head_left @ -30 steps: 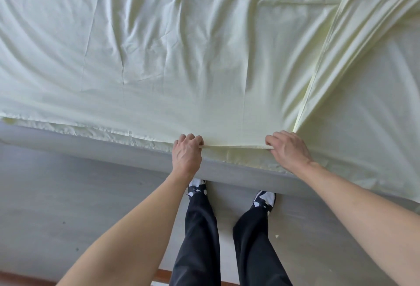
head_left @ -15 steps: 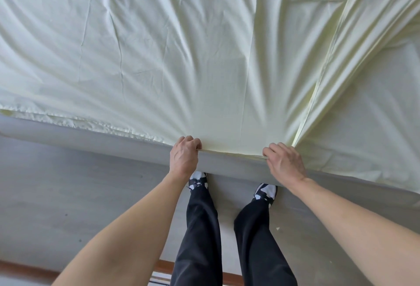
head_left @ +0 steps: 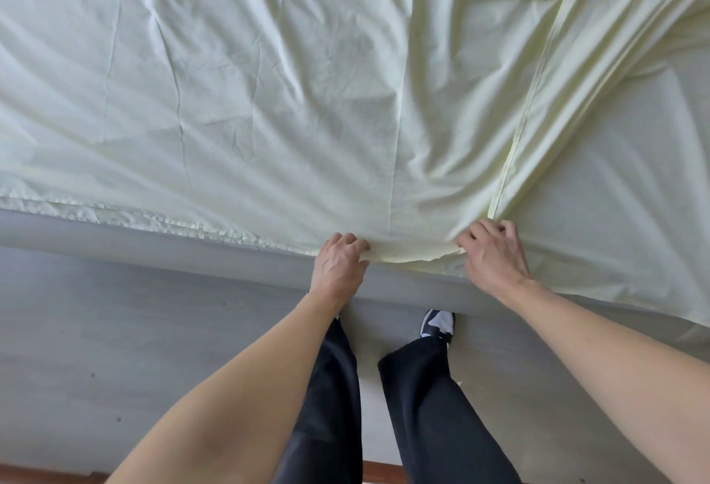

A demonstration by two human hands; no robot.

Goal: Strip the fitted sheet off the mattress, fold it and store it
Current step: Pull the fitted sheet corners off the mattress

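1. Against a second ago, the taut straight hem between the hands has gone slack: the pale yellow-green cotton fitted sheet [head_left: 269,99] now bunches in a soft fold between the two sets of fingers.
2. The left hand [head_left: 338,266] pinches the sheet's near edge, fingers curled onto the cloth. The right hand [head_left: 493,256] has shifted to the seamed flap just beyond its fingertips, fingers curled into the gathered cloth there.
3. My reading: the edge is being gathered for a fold, with the sheet lying loose over the grey mattress edge [head_left: 153,249].
4. Hidden: the thumbs under the cloth, the sheet's far corners, and any storage place.
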